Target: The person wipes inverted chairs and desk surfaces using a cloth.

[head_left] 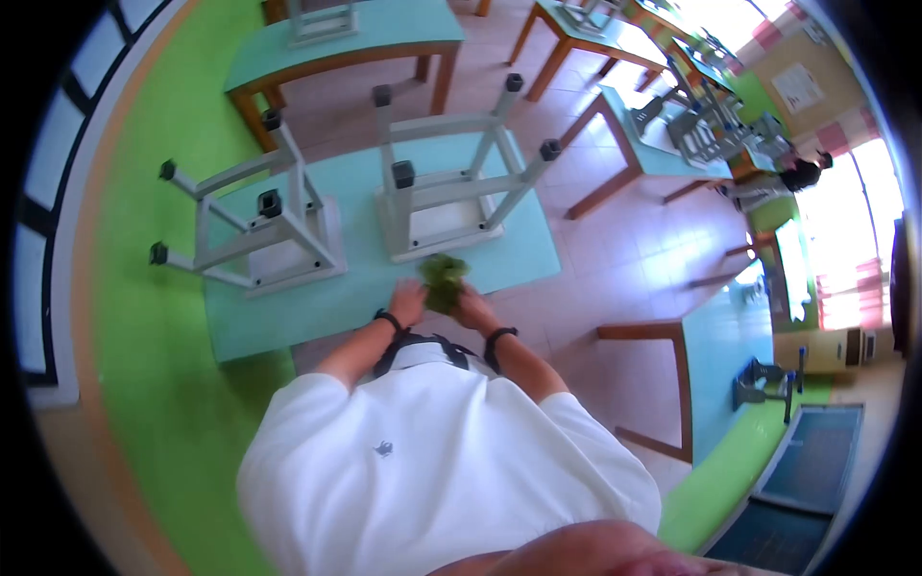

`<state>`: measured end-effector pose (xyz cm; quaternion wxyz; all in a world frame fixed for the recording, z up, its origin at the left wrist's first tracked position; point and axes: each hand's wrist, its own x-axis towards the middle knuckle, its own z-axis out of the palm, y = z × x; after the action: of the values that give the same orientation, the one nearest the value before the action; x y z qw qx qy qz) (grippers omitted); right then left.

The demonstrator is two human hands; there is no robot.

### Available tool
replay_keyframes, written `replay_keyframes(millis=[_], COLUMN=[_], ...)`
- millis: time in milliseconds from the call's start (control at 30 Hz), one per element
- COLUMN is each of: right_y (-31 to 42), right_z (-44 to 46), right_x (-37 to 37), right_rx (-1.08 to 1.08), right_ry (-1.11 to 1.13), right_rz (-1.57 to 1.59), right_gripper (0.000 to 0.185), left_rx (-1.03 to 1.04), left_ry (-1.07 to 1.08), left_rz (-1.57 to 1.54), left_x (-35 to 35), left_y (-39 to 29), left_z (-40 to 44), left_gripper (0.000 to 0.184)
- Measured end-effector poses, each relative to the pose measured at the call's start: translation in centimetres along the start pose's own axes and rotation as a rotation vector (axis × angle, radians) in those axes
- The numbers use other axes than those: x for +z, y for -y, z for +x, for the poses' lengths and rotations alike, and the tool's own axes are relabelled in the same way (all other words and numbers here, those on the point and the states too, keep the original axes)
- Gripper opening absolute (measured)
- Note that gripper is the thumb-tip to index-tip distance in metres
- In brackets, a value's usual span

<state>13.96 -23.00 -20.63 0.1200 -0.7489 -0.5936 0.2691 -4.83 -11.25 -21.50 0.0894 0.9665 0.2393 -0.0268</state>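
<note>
A crumpled green cloth (443, 281), smeared by motion, is bunched up in front of my body at the near edge of the light-blue table (336, 322). My right hand (471, 307) grips it from the right side. On its other side, my left hand (410, 300) is closed against the cloth's left edge, its fingertips blurred. Both wrists carry black bands. Just beyond the cloth, an upturned white stool (451, 226) rests seat-down on the table. Another upturned stool (298, 254) lies to its left, legs pointing up and outward.
A green wall (144, 317) borders the table on the left. Further tables stand ahead (384, 38) and to the right (720, 355), several bearing upturned stools. Tiled floor (615, 278) runs between them. Another person (797, 176) is at the far right by the windows.
</note>
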Motion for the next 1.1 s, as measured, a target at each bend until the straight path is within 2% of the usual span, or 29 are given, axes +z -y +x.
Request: replay_keyframes(millis=[33,67,100,133,167,200,233,300,333,400,467,533,600,667,733,767,800,833,867,900,933,967,1000,1033,1067,1100], right_y=[2.0,4.3,5.8,7.2,9.6,12.0,12.7,14.4,14.8,15.9,14.2,14.8,14.0,13.0,12.7,8.9,9.3,7.3,6.6,5.3,8.1,7.3,7.3,7.3,7.5,7.5], right_z=[0.8,1.6,3.0,4.2,4.7,5.3,6.4,7.2,7.7,8.0,9.8,8.7,7.6,5.2,2.0,1.3,0.7,0.8,1.2,1.9,2.0,2.4,2.8,3.2,3.7,3.9], right_x=[-0.7,-1.2,-0.2,0.9,0.5,-0.2,1.3,1.9,2.4,4.3,8.1,5.9,5.3,4.2,2.0,5.1,3.0,3.3,2.5,2.7,-2.0,-2.0,-2.4,-3.1,-3.7,-3.6], right_rx=[-0.186,-0.369,-0.336,-0.304,-0.287,-0.277,-0.336,-0.446,-0.433,-0.412,-0.604,-0.352,-0.369,-0.496,0.061,-0.024,0.023,0.029,0.112,0.197,0.377,0.414,0.424,0.402,0.376,0.377], right_ry=[0.026,0.052,0.139,0.228,0.323,0.424,0.419,0.479,0.468,0.352,0.289,0.381,0.374,0.276,0.312,0.224,0.249,0.225,0.275,0.183,0.178,0.019,0.022,-0.073,-0.167,-0.159], right_rz=[0.023,0.046,0.01,-0.02,-0.09,-0.164,-0.181,-0.199,-0.194,-0.115,-0.19,-0.016,-0.061,-0.129,-0.028,-0.006,-0.1,-0.013,-0.066,-0.074,0.052,0.133,0.147,0.091,0.033,0.045], right_gripper=[0.038,0.033,0.034,0.034,0.033,0.032,0.032,0.035,0.035,0.035,0.035,0.03,0.026,0.022,0.028,0.038,0.047,0.06,0.071,0.08,0.081,0.08,0.08,0.077,0.075,0.075], left_rx=[-0.091,-0.128,-0.069,-0.146,-0.148,-0.159,-0.212,-0.186,-0.169,0.003,0.047,0.061,0.182,0.209,0.286,0.317,0.349,0.33,0.311,0.245,0.185,0.196,0.118,0.037,0.042,0.069], left_ry=[-0.017,-0.252,-0.133,-0.06,-0.132,-0.108,0.011,0.112,0.115,-0.129,-0.048,0.011,-0.026,0.149,0.238,0.22,0.2,0.174,0.144,0.215,0.286,0.304,0.329,0.348,0.357,0.326], left_rz=[-0.141,-0.151,-0.093,-0.09,-0.055,-0.056,-0.091,-0.175,-0.17,-0.31,-0.338,-0.392,-0.329,-0.311,-0.194,-0.142,-0.091,0.038,0.162,0.232,0.306,0.305,0.384,0.463,0.467,0.464], left_x=[2.2,4.5,0.9,1.1,1.5,0.6,-1.1,-3.6,-3.9,-4.6,-4.3,-2.5,-0.4,-1.5,-0.8,0.8,2.2,2.1,1.8,0.9,0.4,0.3,0.4,0.5,0.6,0.8], left_y=[1.6,3.3,4.0,5.6,7.0,8.1,8.8,10.0,10.5,11.5,12.0,11.2,10.9,9.5,8.0,7.2,6.3,5.3,3.7,2.2,0.8,-0.5,-1.4,-1.9,-1.6,-0.9], left_z=[0.6,0.4,-0.8,-1.6,-2.8,-3.9,-4.9,-7.0,-8.1,-10.2,-10.5,-8.8,-8.2,-5.9,-2.6,-0.7,0.8,2.0,3.0,3.9,4.4,4.6,5.0,5.3,5.3,5.1], left_gripper=[0.037,0.023,0.017,0.018,0.013,0.014,0.016,0.023,0.023,0.036,0.042,0.049,0.054,0.057,0.057,0.061,0.065,0.063,0.061,0.058,0.057,0.057,0.059,0.061,0.061,0.062])
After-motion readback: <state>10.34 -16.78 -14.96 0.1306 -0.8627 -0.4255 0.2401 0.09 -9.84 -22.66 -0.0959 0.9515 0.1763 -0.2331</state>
